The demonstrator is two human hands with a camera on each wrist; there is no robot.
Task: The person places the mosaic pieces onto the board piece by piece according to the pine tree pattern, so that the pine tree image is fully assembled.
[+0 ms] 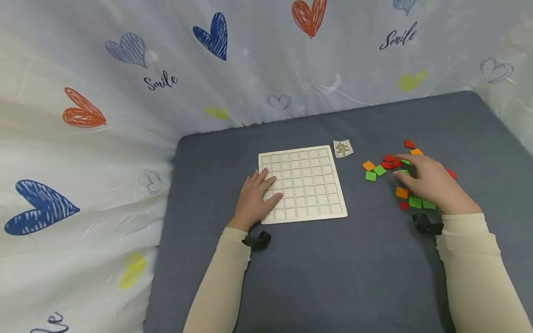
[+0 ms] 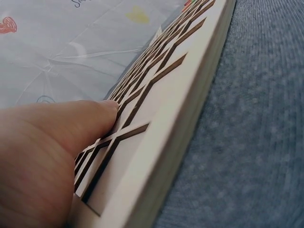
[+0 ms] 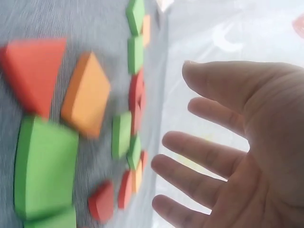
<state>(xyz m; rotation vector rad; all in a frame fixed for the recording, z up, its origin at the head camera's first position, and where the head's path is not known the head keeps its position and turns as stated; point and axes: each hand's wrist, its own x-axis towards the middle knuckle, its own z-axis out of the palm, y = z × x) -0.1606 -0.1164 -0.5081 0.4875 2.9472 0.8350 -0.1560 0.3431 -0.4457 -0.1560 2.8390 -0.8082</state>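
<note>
Two cream sleeves (image 1: 218, 286) lie nearest the camera, with two black wristbands (image 1: 260, 240), one at each wrist. They lead to two hands. The left hand (image 1: 255, 199) rests on the left side of one pale board (image 1: 304, 182), fingers spread and thumb apart, touching its surface. The right hand (image 1: 430, 180) hovers over the tiles, its fingers straight and spread, the thumb standing clear of them.

Six green tiles (image 1: 415, 202), three orange tiles (image 1: 401, 193) and at least six red tiles (image 1: 410, 144) can be counted; the hand may hide more. They lie scattered to the right of the board, thick and flat-faced. The green ones look square; one red one near the wrist camera looks triangular.

The board is square, light and wood-like, with a plain border round rows of shallow square recesses. One small patterned card (image 1: 343, 148) lies just beside its far right corner, on the grey table (image 1: 333, 277).
</note>
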